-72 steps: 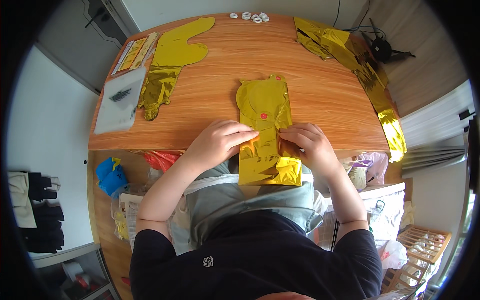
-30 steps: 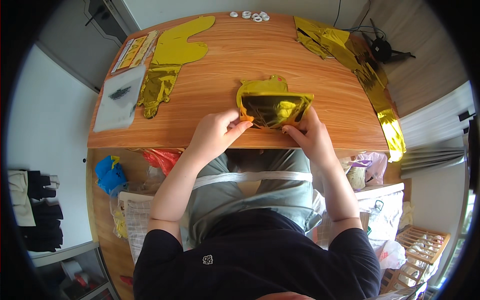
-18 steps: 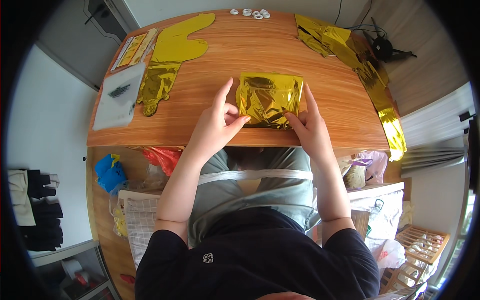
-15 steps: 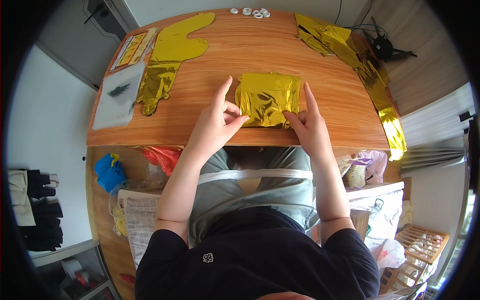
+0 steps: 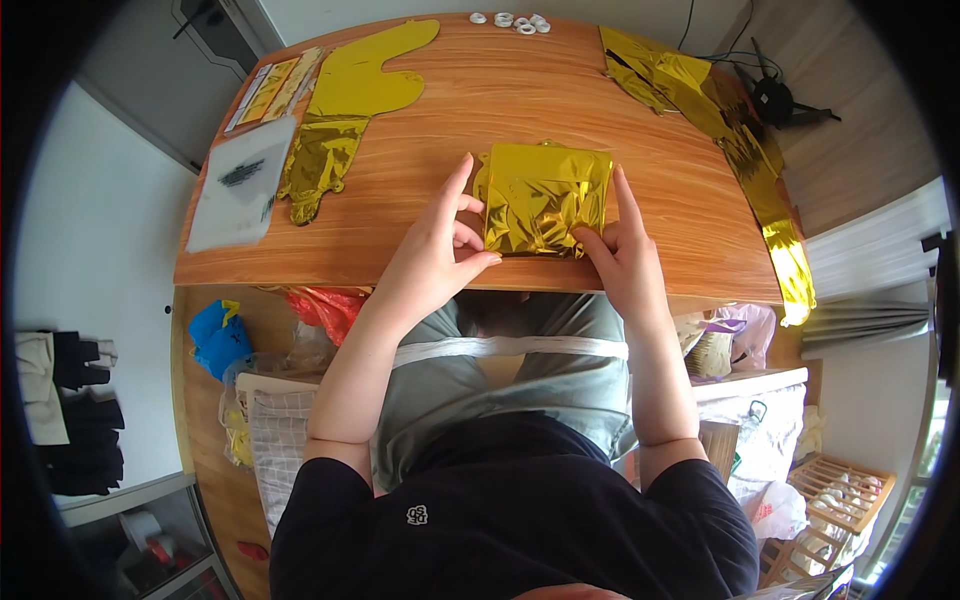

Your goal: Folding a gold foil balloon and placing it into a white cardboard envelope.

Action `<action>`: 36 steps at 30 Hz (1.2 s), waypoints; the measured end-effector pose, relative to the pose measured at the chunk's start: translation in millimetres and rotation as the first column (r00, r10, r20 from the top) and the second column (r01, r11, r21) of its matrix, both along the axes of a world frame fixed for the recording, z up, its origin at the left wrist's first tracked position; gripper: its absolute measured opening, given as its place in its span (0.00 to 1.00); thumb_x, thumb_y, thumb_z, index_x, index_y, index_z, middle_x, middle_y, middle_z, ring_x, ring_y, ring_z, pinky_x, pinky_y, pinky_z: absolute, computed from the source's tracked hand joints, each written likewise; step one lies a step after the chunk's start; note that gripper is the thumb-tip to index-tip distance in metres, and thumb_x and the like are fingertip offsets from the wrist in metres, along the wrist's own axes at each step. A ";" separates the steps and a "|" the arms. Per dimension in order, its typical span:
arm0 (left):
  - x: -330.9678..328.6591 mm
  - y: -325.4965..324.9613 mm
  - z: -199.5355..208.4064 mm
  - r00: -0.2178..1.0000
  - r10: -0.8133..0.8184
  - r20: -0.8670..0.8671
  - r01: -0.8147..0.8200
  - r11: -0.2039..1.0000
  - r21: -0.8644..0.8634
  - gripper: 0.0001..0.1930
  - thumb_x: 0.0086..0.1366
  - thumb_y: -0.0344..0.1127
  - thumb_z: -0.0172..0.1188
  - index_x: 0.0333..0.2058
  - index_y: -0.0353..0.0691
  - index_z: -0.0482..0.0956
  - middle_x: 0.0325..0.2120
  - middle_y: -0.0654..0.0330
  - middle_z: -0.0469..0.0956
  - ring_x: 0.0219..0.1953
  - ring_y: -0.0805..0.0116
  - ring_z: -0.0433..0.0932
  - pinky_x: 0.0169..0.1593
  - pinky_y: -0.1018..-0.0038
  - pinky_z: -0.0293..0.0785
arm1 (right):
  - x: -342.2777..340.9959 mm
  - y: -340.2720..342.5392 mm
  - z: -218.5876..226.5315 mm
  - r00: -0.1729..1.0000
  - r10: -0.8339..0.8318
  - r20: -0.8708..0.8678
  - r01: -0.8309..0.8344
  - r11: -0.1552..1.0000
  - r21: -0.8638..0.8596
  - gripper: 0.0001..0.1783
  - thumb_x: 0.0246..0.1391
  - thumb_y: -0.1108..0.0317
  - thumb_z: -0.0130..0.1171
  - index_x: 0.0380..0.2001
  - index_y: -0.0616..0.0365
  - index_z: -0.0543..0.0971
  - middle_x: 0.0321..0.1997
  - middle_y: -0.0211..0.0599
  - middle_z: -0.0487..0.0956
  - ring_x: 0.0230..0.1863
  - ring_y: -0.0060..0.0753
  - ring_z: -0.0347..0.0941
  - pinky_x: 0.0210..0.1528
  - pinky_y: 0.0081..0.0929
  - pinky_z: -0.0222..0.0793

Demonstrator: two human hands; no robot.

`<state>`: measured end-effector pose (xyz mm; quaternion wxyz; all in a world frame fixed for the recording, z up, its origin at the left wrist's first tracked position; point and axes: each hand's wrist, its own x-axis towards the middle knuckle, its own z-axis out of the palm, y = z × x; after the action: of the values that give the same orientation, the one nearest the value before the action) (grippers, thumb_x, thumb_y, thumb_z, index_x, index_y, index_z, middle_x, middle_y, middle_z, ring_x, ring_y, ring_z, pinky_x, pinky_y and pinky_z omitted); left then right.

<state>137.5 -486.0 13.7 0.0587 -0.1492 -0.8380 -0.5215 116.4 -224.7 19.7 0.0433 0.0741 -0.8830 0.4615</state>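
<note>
A gold foil balloon [image 5: 548, 200], folded flat into a roughly square packet, lies near the front edge of the wooden table, its lower half crinkled. Along its left side is my left hand [image 5: 435, 240], fingers apart, index stretched out, the thumb tip by the lower left corner. My right hand [image 5: 628, 255] has its thumb pressed on the lower right part of the foil, while its index points up along the right edge; its other fingers are partly hidden.
Another flat gold foil balloon [image 5: 365, 90] lies at the left, beside a translucent plastic pouch [image 5: 240, 185] and yellow-and-white strips [image 5: 272, 92]. White tape rolls [image 5: 525, 28] sit at the far edge. Long gold foil [image 5: 700, 95] hangs over the right edge, near a black cabled device [image 5: 772, 100].
My left thumb has slid off the foil's lower left corner toward its bottom edge, and the left fingers have spread a little. The view has shifted slightly; the right thumb still presses the foil.
</note>
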 end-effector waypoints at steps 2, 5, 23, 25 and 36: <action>-0.2 1.0 2.9 0.998 0.042 0.039 -0.040 0.998 -0.040 0.56 0.60 0.24 0.74 0.78 0.48 0.46 0.48 0.53 0.79 0.38 0.70 0.84 0.48 0.71 0.80 | 2.4 5.7 -6.4 0.999 0.029 -0.025 -0.029 1.000 0.008 0.51 0.62 0.71 0.69 0.81 0.51 0.50 0.18 0.28 0.71 0.21 0.19 0.64 0.29 0.20 0.63; 1.0 -2.8 -1.7 1.000 0.017 0.012 -0.016 0.995 -0.095 0.51 0.61 0.25 0.74 0.77 0.45 0.51 0.43 0.52 0.81 0.39 0.68 0.85 0.49 0.71 0.80 | 9.7 15.9 -14.7 0.983 0.133 -0.126 -0.132 0.991 0.013 0.57 0.58 0.70 0.72 0.80 0.57 0.45 0.22 0.38 0.77 0.25 0.34 0.73 0.36 0.28 0.71; 22.9 -19.1 -13.7 0.818 -0.330 -0.471 -0.006 0.814 -0.580 0.22 0.57 0.33 0.72 0.52 0.47 0.86 0.49 0.63 0.84 0.53 0.63 0.84 0.56 0.63 0.80 | 28.9 30.0 -9.0 0.752 0.544 -0.372 -0.323 0.797 0.511 0.21 0.49 0.71 0.69 0.50 0.50 0.86 0.57 0.29 0.84 0.57 0.40 0.78 0.61 0.40 0.73; 25.6 -18.8 -18.6 0.801 -0.329 -0.500 -0.041 0.804 -0.594 0.21 0.58 0.33 0.71 0.52 0.46 0.86 0.49 0.64 0.84 0.53 0.64 0.83 0.57 0.63 0.79 | 29.8 29.7 -13.4 0.719 0.554 -0.420 -0.282 0.784 0.552 0.21 0.49 0.70 0.70 0.49 0.49 0.86 0.58 0.30 0.83 0.57 0.40 0.79 0.61 0.40 0.75; 28.2 -19.6 -25.4 0.763 -0.322 -0.560 -0.071 0.820 -0.567 0.16 0.61 0.32 0.69 0.49 0.45 0.87 0.51 0.64 0.85 0.52 0.64 0.83 0.54 0.64 0.79 | 30.9 30.8 -28.5 0.683 0.530 -0.503 -0.244 0.814 0.528 0.22 0.47 0.74 0.71 0.49 0.53 0.86 0.53 0.35 0.84 0.58 0.41 0.81 0.61 0.42 0.78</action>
<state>165.7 -505.6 -11.8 0.2546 -0.3850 -0.8696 -0.1753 147.3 -193.9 -8.8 0.2175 0.4211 -0.8559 0.2067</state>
